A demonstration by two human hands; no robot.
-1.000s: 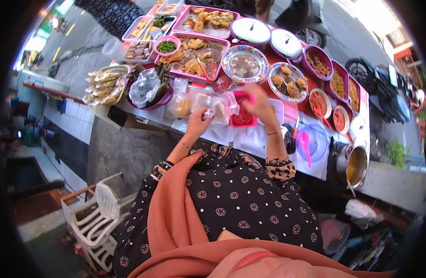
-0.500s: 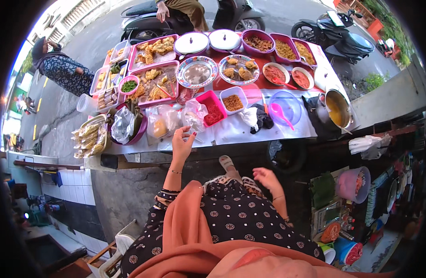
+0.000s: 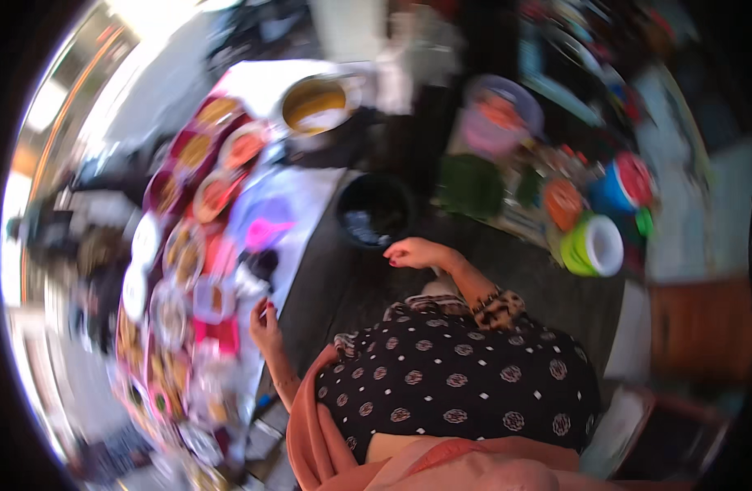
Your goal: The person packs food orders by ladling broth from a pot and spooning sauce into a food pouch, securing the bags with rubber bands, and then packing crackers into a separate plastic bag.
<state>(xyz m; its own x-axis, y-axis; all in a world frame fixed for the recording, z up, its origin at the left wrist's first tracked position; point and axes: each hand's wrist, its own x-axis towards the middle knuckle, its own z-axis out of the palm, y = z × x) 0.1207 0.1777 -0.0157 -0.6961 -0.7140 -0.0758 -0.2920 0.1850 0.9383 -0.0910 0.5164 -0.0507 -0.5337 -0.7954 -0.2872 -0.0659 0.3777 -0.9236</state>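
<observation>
My left hand (image 3: pixel 265 326) hangs by the near edge of the food table (image 3: pixel 317 190), its fingers loosely bent and apart, holding nothing I can see. Closest to it on the cloth are a black plastic bag (image 3: pixel 261 263) and a purple see-through bowl (image 3: pixel 260 203) with a pink ladle (image 3: pixel 267 235). In front of my body, my right hand (image 3: pixel 417 252) is loosely open and bare, its fingers drooping near the rim of a dark round bucket (image 3: pixel 353 232). Whether it touches the bucket is unclear. Motion blurs the scene.
Platters and bowls of food line the table at left, with a metal pot (image 3: pixel 315 106) of yellow liquid at its far end. At right are a pink tub (image 3: pixel 492 131), green leaves (image 3: pixel 470 184), a lime-green container (image 3: pixel 590 247) and a blue one (image 3: pixel 615 190).
The view has swung to the right, so the table now lies at my left and the bucket ahead. My left hand has come away from the plastic bags; my right hand is nearer the bucket.
</observation>
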